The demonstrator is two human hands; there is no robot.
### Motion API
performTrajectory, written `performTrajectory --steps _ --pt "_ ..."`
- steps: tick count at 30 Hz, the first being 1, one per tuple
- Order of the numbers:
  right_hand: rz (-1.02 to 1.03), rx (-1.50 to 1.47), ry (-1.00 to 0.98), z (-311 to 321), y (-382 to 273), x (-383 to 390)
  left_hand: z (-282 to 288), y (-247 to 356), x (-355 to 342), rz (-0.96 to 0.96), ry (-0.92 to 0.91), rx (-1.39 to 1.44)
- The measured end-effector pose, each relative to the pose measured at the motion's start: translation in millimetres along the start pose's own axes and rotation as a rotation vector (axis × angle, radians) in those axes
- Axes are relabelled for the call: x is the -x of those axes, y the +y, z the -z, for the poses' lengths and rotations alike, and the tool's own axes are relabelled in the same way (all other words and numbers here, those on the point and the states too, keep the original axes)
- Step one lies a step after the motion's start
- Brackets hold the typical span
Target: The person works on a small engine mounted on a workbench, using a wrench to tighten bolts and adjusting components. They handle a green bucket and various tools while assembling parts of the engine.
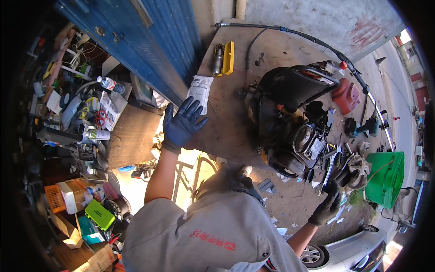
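Observation:
My left hand [182,127], in a black glove, has its fingers spread and holds nothing, over the bench [215,131] at a white printed packet [200,90]. Behind the packet is an open yellow case [228,59] with a metal cylindrical tool [218,62]. My right hand [327,204], in a dark glove, is curled at the bench's right edge, beside loose wrenches [334,163] and a crumpled rag [359,172]; what its fingers grip is unclear. A dark engine machine [290,122] occupies the bench's right half.
A blue metal door [158,45], cluttered shelving [86,113] and boxes [72,195] are on the left. A hose [303,34] crosses the back. A red jug [344,97], cordless drill [362,128] and green bin [384,177] are at right. A parked car [349,251] is lower right.

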State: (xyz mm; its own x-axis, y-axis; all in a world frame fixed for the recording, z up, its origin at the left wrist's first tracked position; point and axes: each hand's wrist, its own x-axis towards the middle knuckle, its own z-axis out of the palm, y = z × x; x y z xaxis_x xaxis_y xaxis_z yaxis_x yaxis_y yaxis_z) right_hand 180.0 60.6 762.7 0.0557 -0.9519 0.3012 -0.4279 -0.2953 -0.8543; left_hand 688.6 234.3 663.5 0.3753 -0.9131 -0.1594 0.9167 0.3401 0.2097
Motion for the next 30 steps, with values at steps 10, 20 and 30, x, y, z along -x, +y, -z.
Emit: performTrajectory --steps 10,20,30 --pt "-0.094 -0.586 -1.01 -188.8 -142.2 32.3 -27.4 -49.1 48.8 -0.099 -0.042 -0.14" --pt "-0.617 -0.679 -1.587 -374.6 -68.3 245.8 50.7 -50.4 116.0 -0.629 1.04 -1.12" --pt "-0.25 -0.712 -2.011 -338.8 -106.8 288.2 131.2 -12.8 265.8 -0.726 1.597 -1.749"
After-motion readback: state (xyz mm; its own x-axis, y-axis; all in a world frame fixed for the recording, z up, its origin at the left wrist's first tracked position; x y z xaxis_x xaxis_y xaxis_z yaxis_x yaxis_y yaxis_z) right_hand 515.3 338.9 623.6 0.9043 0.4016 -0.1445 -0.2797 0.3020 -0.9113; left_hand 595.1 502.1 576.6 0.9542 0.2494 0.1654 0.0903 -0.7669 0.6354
